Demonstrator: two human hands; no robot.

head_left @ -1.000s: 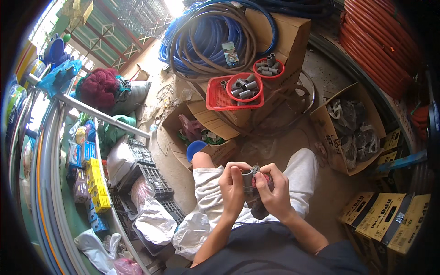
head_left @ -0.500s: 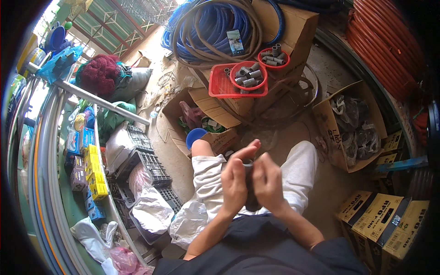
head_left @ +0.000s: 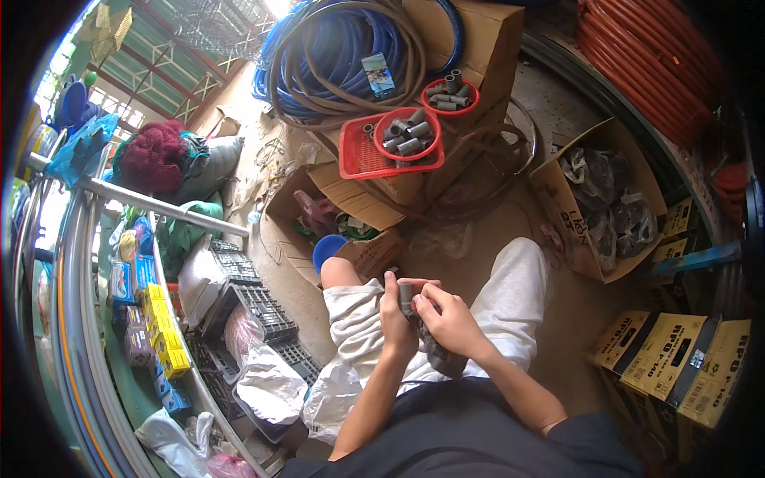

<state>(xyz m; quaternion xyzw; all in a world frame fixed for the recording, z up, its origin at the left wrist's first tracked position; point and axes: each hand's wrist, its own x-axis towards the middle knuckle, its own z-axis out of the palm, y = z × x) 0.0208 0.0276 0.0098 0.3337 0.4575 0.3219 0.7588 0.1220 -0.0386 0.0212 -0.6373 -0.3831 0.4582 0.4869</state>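
Observation:
Over my lap, my left hand (head_left: 394,323) is wrapped round a short grey pipe fitting (head_left: 406,298), which stands roughly upright in its grip. My right hand (head_left: 453,325) is closed beside it, with the thumb and fingers pressing a dark cloth (head_left: 440,355) close to the fitting. The cloth hangs down between my wrists, and part of it is hidden by the right hand. Ahead of my knees, a round red basket (head_left: 435,148) of similar grey fittings sits on a flat red tray (head_left: 349,151). A second red basket (head_left: 476,102) with more fittings stands just behind.
A phone (head_left: 378,76) leans against coiled blue hose (head_left: 279,68) at the back. Open cardboard boxes stand left (head_left: 374,203) and right (head_left: 558,199). Black crates (head_left: 263,307) and a shelf of small yellow boxes (head_left: 163,327) line the left; more cartons (head_left: 661,358) are at right.
My hands have tipped apart a little, so the grey fitting now shows in my left hand. The right hand has turned with its fingers on the cloth. The whole view has shifted slightly.

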